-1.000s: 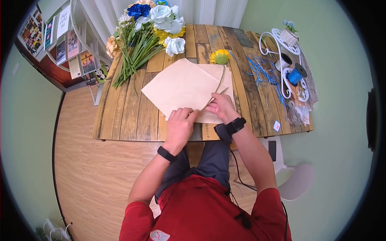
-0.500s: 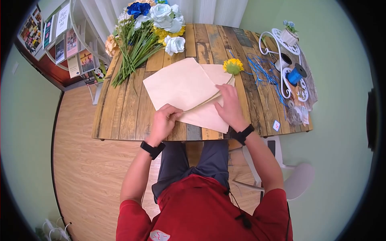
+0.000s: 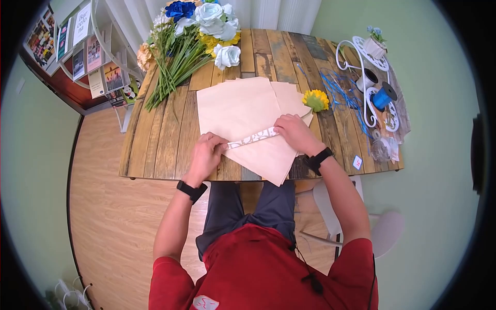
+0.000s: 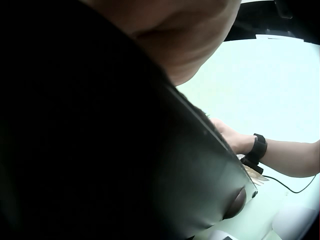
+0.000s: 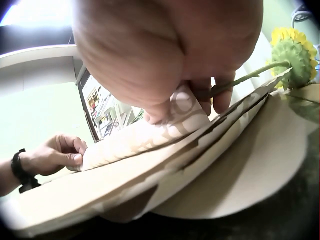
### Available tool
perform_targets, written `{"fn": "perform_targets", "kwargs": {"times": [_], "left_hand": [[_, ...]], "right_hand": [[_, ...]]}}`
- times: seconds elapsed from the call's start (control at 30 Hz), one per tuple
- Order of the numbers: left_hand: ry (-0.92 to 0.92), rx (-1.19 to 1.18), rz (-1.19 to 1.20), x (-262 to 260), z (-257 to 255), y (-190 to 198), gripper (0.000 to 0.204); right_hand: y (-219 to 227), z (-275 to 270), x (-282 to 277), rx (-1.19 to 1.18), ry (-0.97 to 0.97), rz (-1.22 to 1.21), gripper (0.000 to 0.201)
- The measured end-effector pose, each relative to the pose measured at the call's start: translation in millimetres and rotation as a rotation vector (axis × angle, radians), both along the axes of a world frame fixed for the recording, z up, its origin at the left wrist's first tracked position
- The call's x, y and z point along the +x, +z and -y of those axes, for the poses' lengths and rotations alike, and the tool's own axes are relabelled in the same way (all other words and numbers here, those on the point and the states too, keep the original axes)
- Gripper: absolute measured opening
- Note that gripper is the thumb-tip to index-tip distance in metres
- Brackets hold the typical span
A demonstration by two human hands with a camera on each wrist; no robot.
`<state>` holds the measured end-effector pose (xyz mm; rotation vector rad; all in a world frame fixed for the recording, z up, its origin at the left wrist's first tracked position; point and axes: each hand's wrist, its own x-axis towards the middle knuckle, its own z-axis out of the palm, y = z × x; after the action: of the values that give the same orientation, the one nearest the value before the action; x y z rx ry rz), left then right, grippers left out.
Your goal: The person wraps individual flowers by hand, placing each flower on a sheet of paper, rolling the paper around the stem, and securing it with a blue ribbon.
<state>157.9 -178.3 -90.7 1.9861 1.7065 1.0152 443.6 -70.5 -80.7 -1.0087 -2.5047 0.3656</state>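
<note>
The paper sheets lay at the near edge of the table, one corner overhanging. Your left hand and right hand, set apart, pinched opposite ends of the patterned fold. Uneven tension risked skewing it; a loosened right grip risked letting the sunflower slip toward the right edge.

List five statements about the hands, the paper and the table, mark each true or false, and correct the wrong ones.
1. The left hand pinches one end of the paper's patterned strip. True.
2. The right hand is off the paper. False: it holds the strip's other end.
3. The sunflower pokes out past the left hand. False: it pokes out past the right hand.
4. A blue spool is on the table's right side. True.
5. The flower bunch lies on the paper. False: it lies apart, at the table's far left.
</note>
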Motion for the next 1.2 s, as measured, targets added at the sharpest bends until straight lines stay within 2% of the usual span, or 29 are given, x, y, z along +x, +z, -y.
{"fn": "perform_targets", "kwargs": {"times": [0.2, 0.3, 0.43, 0.63, 0.87, 0.93, 0.97, 1.03, 1.13, 1.2], "left_hand": [[-0.017, 0.005, -0.068, -1.8, -2.9, 1.2, 0.007], [0.01, -0.028, -0.072, 0.0, -4.7, 5.5, 0.007], [0.012, -0.044, -0.12, -3.3, -9.5, 3.1, 0.011], [-0.002, -0.089, -0.182, -6.3, -19.4, 5.8, 0.012], [-0.019, -0.16, -0.245, -3.8, -25.0, 12.1, 0.01], [-0.011, 0.186, -0.37, 0.2, -19.0, 13.7, 0.01], [-0.011, 0.185, -0.372, -0.7, -18.0, 16.6, 0.01], [-0.143, 0.212, -0.602, -3.4, -14.9, 21.5, 0.013], [-0.221, 0.168, -0.551, -4.6, -4.4, 19.2, 0.017], [-0.208, 0.145, -0.512, -4.9, 0.9, 19.5, 0.017]], "right_hand": [[-6.5, -7.6, 0.1, -0.2, -0.058, 0.001, 0.016], [-9.0, -5.1, -0.1, -0.22, -0.093, -0.077, 0.015], [-10.8, -7.2, -0.3, -0.208, -0.098, -0.063, 0.015], [-13.5, -9.4, -1.3, -0.098, -0.137, -0.068, 0.016], [-12.1, -15.4, -7.0, -0.215, -0.2, -0.028, 0.017], [-12.9, -14.4, -7.7, -0.208, -0.213, -0.025, 0.016], [-12.1, -13.1, -7.8, -0.177, -0.211, -0.036, 0.015], [-12.7, -11.2, -8.1, -0.148, -0.208, -0.046, 0.014], [-13.2, -8.9, -8.8, -0.156, -0.224, -0.064, 0.014], [-10.7, -4.4, -9.9, -0.045, -0.221, -0.059, 0.014]]}}
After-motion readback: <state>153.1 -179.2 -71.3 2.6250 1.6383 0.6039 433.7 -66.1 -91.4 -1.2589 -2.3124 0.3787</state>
